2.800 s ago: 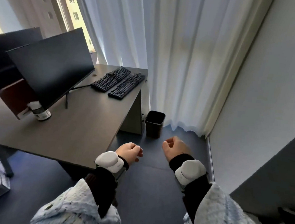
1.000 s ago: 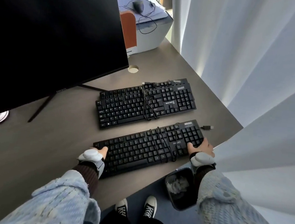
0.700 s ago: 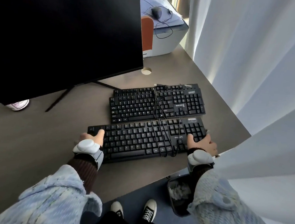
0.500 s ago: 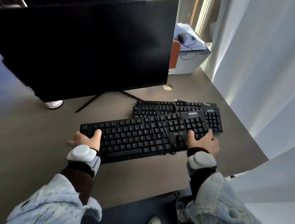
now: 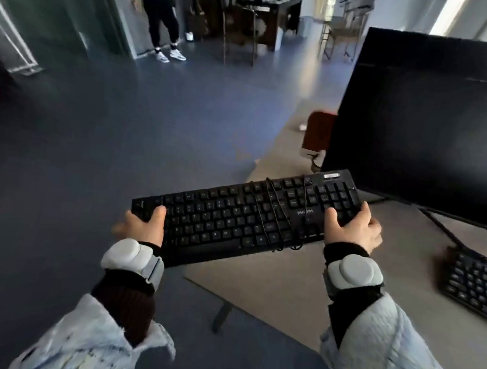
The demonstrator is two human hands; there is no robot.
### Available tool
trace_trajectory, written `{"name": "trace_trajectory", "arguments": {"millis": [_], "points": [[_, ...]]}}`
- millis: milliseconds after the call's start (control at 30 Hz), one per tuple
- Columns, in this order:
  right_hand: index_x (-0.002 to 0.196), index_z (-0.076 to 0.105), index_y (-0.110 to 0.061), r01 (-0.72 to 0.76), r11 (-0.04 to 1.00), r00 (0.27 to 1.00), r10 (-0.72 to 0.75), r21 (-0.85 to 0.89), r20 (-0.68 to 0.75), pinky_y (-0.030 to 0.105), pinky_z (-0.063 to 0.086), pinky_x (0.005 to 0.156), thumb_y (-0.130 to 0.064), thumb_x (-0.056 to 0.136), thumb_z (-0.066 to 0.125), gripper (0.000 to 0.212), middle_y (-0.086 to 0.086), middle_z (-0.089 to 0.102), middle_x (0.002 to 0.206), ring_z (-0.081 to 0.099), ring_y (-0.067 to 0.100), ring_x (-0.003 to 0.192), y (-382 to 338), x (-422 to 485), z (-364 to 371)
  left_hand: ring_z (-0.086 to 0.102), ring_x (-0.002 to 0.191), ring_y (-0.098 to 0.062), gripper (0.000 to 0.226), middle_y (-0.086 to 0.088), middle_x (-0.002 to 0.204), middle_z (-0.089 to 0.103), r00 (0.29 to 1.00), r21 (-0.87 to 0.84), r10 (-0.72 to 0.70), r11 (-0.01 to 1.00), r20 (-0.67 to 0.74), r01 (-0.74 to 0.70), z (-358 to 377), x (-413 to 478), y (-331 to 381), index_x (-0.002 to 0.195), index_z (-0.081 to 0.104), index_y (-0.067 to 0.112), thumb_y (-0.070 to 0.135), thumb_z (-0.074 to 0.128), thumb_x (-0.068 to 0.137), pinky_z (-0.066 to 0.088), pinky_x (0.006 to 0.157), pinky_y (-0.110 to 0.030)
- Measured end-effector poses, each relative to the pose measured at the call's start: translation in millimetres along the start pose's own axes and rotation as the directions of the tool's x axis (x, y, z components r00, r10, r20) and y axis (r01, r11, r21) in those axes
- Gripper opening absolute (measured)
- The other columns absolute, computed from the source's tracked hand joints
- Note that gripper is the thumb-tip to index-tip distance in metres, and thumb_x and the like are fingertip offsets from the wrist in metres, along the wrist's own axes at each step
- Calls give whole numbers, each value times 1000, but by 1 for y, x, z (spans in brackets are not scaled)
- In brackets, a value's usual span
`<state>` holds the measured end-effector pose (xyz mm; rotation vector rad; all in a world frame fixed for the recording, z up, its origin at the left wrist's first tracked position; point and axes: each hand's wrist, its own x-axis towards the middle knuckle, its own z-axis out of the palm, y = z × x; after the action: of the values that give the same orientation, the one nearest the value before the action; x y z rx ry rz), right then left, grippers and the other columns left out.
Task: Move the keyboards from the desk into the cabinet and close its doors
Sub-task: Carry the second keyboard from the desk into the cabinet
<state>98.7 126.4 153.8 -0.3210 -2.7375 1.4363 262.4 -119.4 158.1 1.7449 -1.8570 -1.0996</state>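
Note:
A black keyboard (image 5: 234,215) with its cable wound around the middle is lifted off the desk (image 5: 301,282), half over the floor. My left hand (image 5: 141,225) grips its left end and my right hand (image 5: 352,229) grips its right end, thumbs on the keys. A second black keyboard (image 5: 479,284) lies on the desk at the right edge of the view, partly cut off. No cabinet shows clearly in this view.
A large dark monitor (image 5: 425,120) stands on the desk at the right, its stand leg running past the second keyboard. Dark blue floor (image 5: 125,116) opens to the left. A person (image 5: 159,11) stands far back by a glass partition; chairs and tables are behind.
The keyboard in my hands has been lifted off the desk and carried leftward as my view swung from the curtain side toward the open room. The other keyboard stayed on the desk.

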Motion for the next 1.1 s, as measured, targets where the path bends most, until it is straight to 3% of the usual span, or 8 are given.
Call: {"name": "trace_trajectory", "arguments": {"millis": [67, 200, 333, 500, 633, 733, 900, 1100], "points": [[145, 28, -16, 48, 999, 992, -46, -8, 114, 44, 21, 113, -38, 81, 58, 74, 21, 32, 145, 24, 40, 135, -37, -39, 62, 45, 123, -46, 69, -27, 142, 35, 996, -30, -58, 998, -73, 56, -54, 50, -25, 137, 40, 1, 45, 52, 85, 37, 98, -50], [144, 31, -14, 176, 984, 940, -160, -26, 301, 40, 18, 112, -36, 82, 60, 72, 24, 34, 144, 27, 42, 134, -100, -105, 163, 52, 104, -40, 60, -25, 135, 40, 956, -131, -190, 978, -224, 163, -137, 130, -75, 126, 47, 1, 44, 52, 84, 32, 76, -39], [144, 31, -13, 292, 956, 865, -253, -24, 433, 40, 19, 112, -35, 82, 59, 71, 25, 35, 143, 27, 40, 134, -161, -152, 259, 56, 104, -41, 58, -25, 131, 47, 897, -225, -332, 936, -293, 273, -195, 186, -121, 122, 51, 1, 44, 53, 83, 36, 76, -38], [146, 26, -17, 387, 922, 718, -321, 28, 618, 46, 23, 111, -39, 82, 56, 75, 23, 33, 143, 23, 39, 136, -248, -216, 399, 55, 106, -40, 58, -24, 133, 47, 786, -273, -474, 879, -397, 392, -254, 267, -157, 126, 49, 4, 44, 53, 84, 33, 76, -34], [146, 25, -18, 489, 871, 570, -359, 46, 739, 48, 27, 109, -42, 82, 55, 75, 24, 35, 142, 26, 40, 135, -329, -261, 503, 53, 112, -42, 59, -26, 131, 50, 667, -338, -572, 820, -476, 462, -309, 335, -159, 127, 51, 3, 45, 52, 85, 41, 90, -38], [147, 23, -18, 546, 826, 429, -423, 144, 798, 49, 26, 109, -41, 82, 55, 76, 23, 33, 143, 24, 39, 135, -401, -318, 579, 51, 115, -42, 57, -28, 131, 50, 546, -459, -628, 778, -555, 428, -362, 391, -165, 128, 51, 5, 42, 54, 85, 41, 97, -38], [148, 21, -18, 638, 724, 212, -493, 262, 844, 48, 23, 110, -40, 82, 56, 78, 23, 29, 145, 22, 40, 135, -465, -417, 671, 45, 127, -41, 68, -27, 141, 45, 418, -565, -726, 688, -546, 456, -436, 453, -206, 141, 40, 5, 45, 50, 87, 37, 107, -43], [148, 19, -19, 706, 621, 18, -496, 340, 868, 48, 25, 109, -42, 81, 57, 80, 23, 28, 146, 23, 40, 135, -502, -542, 767, 49, 122, -43, 72, -27, 140, 47, 300, -611, -772, 629, -560, 480, -518, 530, -278, 141, 40, 4, 52, 43, 88, 41, 104, -47]]}}
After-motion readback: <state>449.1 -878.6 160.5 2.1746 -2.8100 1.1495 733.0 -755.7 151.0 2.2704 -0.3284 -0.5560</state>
